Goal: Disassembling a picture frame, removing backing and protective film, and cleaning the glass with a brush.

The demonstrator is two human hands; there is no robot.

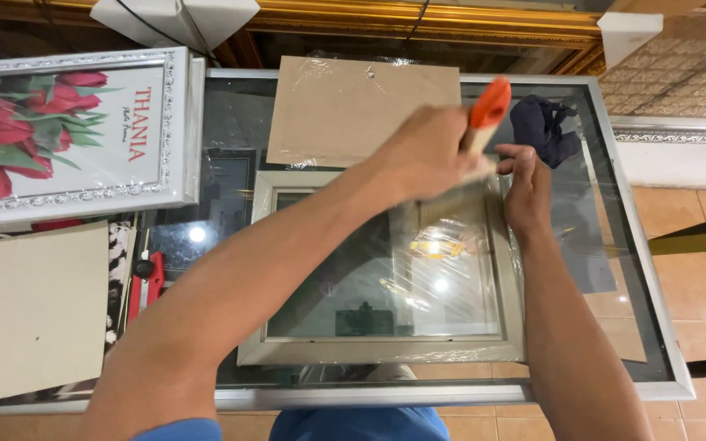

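Observation:
A pale silver picture frame (386,351) wrapped in clear film lies flat on the glass table (651,269). My left hand (426,155) reaches across it and is closed around a tool with an orange end (490,102) and a pale shaft, held over the frame's far right corner; the hand is motion-blurred. My right hand (526,188) rests on that same corner just right of the tool, fingers spread, holding nothing. My left forearm hides part of the frame's left half.
A brown board (353,106) under film lies beyond the frame. A dark cloth (545,126) sits at the back right. A framed print of red tulips (67,131), a grey card sheet (30,310) and a red utility knife (150,282) lie at the left.

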